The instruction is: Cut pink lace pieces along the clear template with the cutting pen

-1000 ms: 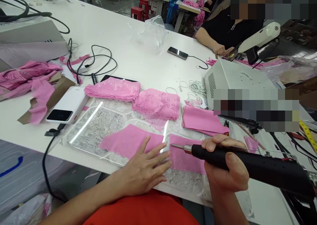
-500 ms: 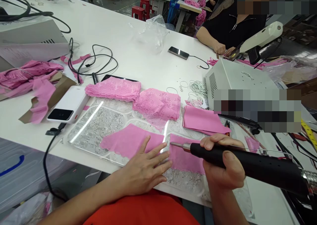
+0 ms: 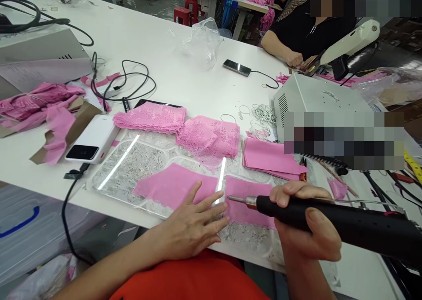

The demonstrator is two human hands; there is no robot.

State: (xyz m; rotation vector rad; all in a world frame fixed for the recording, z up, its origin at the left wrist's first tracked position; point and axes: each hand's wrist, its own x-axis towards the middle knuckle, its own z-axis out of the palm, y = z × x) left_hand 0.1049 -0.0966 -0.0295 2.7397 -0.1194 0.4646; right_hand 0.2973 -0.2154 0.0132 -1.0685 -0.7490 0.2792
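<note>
My left hand (image 3: 196, 223) lies with fingers spread at the lower right edge of a flat pink fabric piece (image 3: 176, 183). My right hand (image 3: 305, 216) is wrapped round a black handheld tool (image 3: 356, 223). The tool's metal tip (image 3: 239, 199) points left over a second, squarer pink piece (image 3: 247, 212). Both pieces rest on a clear patterned panel (image 3: 132, 168). Behind them lie a folded lace stack (image 3: 153, 117) and a looser lace piece (image 3: 214, 135). A stack of plain pink pieces (image 3: 268, 159) sits beyond my right hand.
A white power bank (image 3: 90, 139), cables (image 3: 132, 73) and pink scraps (image 3: 39, 100) lie left. To the right stands a grey box (image 3: 316, 102). A phone (image 3: 236, 67) and plastic bag (image 3: 204, 42) are farther back, near a person in black (image 3: 306, 36).
My right hand and the tool have shifted slightly right and down, the tip pulling back a little from the left edge of the squarer piece. My left hand stays almost still.
</note>
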